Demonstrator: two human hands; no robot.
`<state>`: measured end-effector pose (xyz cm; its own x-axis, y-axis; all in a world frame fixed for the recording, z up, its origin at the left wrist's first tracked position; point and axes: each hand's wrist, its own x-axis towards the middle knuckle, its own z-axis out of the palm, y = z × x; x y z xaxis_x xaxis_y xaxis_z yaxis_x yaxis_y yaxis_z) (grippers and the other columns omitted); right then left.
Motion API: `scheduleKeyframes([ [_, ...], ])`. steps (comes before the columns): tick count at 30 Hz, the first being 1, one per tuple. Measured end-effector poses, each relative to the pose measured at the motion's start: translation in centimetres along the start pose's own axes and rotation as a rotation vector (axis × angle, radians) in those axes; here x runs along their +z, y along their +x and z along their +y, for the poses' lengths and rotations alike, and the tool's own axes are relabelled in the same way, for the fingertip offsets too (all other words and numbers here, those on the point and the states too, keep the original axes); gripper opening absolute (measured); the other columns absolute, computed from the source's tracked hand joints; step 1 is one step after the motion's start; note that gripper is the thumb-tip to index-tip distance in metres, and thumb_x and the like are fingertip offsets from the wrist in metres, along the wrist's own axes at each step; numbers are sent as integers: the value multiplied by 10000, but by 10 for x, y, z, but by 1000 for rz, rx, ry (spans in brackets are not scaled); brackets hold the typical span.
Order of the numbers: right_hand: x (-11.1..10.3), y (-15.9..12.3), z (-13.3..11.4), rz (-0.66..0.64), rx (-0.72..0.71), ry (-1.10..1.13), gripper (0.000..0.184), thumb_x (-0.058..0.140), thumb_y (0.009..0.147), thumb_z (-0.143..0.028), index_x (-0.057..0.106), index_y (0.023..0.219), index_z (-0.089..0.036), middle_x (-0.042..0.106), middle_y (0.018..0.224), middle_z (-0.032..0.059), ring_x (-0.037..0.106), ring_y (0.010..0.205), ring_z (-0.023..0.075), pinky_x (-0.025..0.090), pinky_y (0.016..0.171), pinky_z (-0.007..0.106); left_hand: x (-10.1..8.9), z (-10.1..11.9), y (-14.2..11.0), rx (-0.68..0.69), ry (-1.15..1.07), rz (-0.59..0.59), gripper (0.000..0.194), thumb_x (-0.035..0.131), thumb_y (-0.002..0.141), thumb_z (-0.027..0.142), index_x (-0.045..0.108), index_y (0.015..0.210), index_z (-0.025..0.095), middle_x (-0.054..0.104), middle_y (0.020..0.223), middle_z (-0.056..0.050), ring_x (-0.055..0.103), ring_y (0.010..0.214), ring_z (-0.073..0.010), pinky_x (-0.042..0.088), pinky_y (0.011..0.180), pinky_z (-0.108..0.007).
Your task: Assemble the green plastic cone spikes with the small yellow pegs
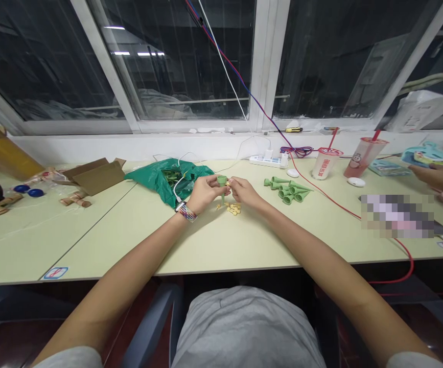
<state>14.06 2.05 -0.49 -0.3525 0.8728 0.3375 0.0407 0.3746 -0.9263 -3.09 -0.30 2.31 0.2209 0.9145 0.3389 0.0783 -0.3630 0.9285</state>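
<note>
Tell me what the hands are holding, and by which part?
The left hand holds a green funnel-shaped piece just below its wide top. The right hand pinches a small yellow piece; which part, I can't tell.

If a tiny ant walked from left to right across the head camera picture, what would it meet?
Blue balls, cardboard box, green plastic bag, left hand, held green piece, right hand, pile of green pieces, cup with red lettering, pinkish cup.
</note>
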Motion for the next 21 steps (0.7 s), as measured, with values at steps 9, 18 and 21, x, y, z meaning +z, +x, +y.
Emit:
scheduleKeyframes([
  [9,10,2,-3,39,107,292,417,579,925,-595,410,761,-251,251,574,-98,199,450,87,191,437,246,-2,3,3,-58,-84,6,444,928,602,321,760,963,124,779,870,-78,759,787,-237,651,835,-394],
  [18,6,3,6,103,8,-35,427,498,945,-622,446,744,-249,394,604,-47,386,575,141,330,539,259,-2,0,2,-103,-127,-19,415,920,617,305,756,958,134,782,882,-86,759,784,-223,647,816,-369],
  [21,5,2,5,98,-17,-98,426,470,949,-619,457,742,-248,421,611,-36,424,619,157,351,577,270,-3,0,1,-115,-114,-26,420,924,616,310,756,961,138,784,887,-87,763,795,-229,647,819,-375],
])
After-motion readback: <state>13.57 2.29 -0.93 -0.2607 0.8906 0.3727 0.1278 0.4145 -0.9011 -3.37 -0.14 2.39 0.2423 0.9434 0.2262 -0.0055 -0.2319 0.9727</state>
